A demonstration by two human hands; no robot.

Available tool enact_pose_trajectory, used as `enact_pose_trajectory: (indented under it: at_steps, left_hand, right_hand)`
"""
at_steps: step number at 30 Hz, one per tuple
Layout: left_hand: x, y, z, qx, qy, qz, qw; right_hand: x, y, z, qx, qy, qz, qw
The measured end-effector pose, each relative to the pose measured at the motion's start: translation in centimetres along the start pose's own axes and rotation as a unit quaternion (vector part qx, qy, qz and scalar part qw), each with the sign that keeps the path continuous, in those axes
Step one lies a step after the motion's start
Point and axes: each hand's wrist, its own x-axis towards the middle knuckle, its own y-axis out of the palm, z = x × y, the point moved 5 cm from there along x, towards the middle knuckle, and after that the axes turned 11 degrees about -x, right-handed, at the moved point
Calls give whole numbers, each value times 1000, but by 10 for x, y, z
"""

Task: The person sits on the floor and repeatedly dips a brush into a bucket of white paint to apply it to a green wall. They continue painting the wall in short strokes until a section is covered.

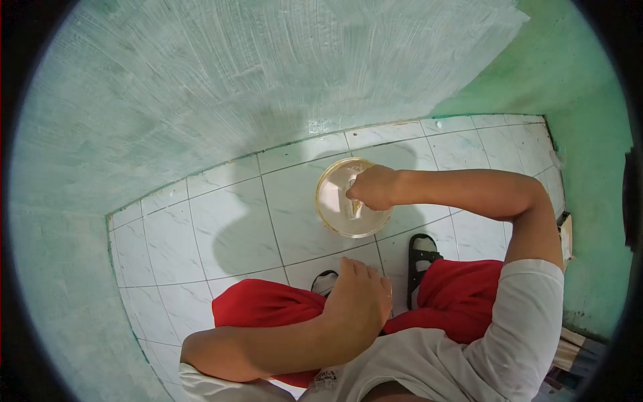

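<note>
On the tiled floor in front of me stands a round tub (321, 211) with a yellowish rim and white paint inside. My right hand (375, 187) reaches over the tub's right side, fingers closed around a paintbrush (355, 209) whose pale end points down into the tub. The grip hides much of the brush. My left hand (358, 295) hangs in front of my lap, back of the hand facing up. Its fingers are loosely bent, side by side, and nothing shows in them; the palm is hidden.
The wall ahead (268, 74) carries streaky white brush strokes; its right part (509, 87) is bare green. A green side wall (596, 201) stands close on the right, a pale one (60, 281) on the left. My sandalled foot (422, 258) is near the tub.
</note>
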Motion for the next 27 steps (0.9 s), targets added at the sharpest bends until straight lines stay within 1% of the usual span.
enact_pose_trajectory:
  at_steps: [2, 5, 8, 12, 14, 18, 20, 23, 26, 27]
  left_hand:
    - [-2, -1, 1, -13, -1, 16, 1000]
    - [-3, 1, 3, -27, 6, 13, 1000]
    - [-3, 0, 6, -27, 19, 17, 999]
    - [-1, -2, 8, -48, 24, 31, 998]
    - [-1, -2, 7, -28, 28, 24, 999]
    - [-1, -1, 7, -32, 28, 0, 999]
    - [-1, -3, 6, -33, 29, 16, 999]
    - [0, -1, 5, -43, 25, 26, 998]
    - [0, -2, 3, -24, 28, 22, 999]
    - [1, -3, 3, -23, 29, 21, 999]
  right_hand:
    - [18, 19, 2, -8, 2, -37, 999]
    - [29, 33, 8, -35, 9, -23, 999]
    - [32, 37, 10, -30, 5, -25, 999]
    - [31, 38, 14, -26, 21, -37, 999]
    - [31, 36, 16, -30, 19, -30, 999]
    - [32, 31, 17, -20, 24, -25, 999]
    - [28, 24, 20, -30, 10, 10, 999]
    - [32, 24, 20, -25, 7, -20, 999]
    - [39, 28, 16, -30, 4, 3, 1000]
    - [39, 27, 15, -31, 16, -16, 999]
